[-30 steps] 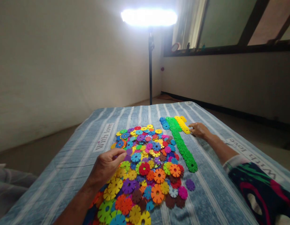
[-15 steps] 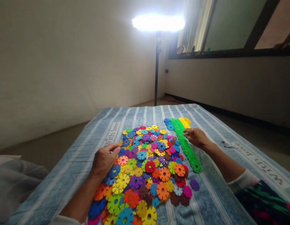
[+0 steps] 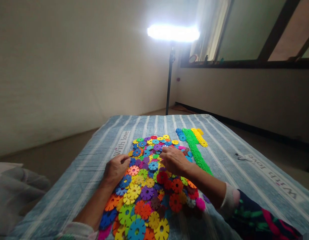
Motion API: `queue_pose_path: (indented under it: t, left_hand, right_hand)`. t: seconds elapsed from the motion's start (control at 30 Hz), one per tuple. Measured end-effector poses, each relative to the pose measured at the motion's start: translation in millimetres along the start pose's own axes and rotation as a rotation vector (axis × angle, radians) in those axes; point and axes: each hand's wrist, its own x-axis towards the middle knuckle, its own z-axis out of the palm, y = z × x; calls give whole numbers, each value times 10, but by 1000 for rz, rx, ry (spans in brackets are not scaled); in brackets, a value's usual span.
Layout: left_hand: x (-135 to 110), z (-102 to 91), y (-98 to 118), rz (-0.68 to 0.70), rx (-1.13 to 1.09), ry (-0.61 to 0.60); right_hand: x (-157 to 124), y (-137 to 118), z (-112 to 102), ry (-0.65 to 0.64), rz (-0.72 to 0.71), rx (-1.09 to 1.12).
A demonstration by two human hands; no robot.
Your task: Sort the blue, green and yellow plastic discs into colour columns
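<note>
A wide heap of notched plastic discs [image 3: 146, 192] in many colours lies across the striped cloth. At its left edge rests my left hand [image 3: 116, 169], fingers curled and thumb drawn in; whatever they hold, if anything, is hidden. My right hand [image 3: 176, 161] is over the upper right of the heap with its fingers bent down to the discs, and its fingertips are too hidden to show a disc. Beyond it runs a long row of overlapping green discs [image 3: 195, 151], partly covered by my right forearm. Beside that row lie a short yellow row [image 3: 200, 137] and a few blue discs [image 3: 180, 134].
Blue and white striped cloth [image 3: 89, 180] covers the table, with printed lettering on both sides. A bright lamp [image 3: 173, 33] on a black stand rises behind the far edge. Pale, crumpled fabric [image 3: 21, 190] shows at the lower left.
My right hand has moved left from the green and yellow rows onto the heap, uncovering the yellow row. My left hand stays at the heap's left edge. The view has shifted slightly.
</note>
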Motion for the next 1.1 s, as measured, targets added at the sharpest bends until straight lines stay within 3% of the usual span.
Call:
queue_pose_path:
  t: [0.3,0.9,1.1]
  left_hand:
    - [-27,48,-25,5,9,0]
    - [-61,51,6,28,-10,-23]
    - [-56,104,-33,131,-29,-15]
  right_hand:
    - [243,-96,51,-57,40,-18]
    - [442,-91,255,-84,-46,-51]
    - [476,-84,317,-60,-72,-47]
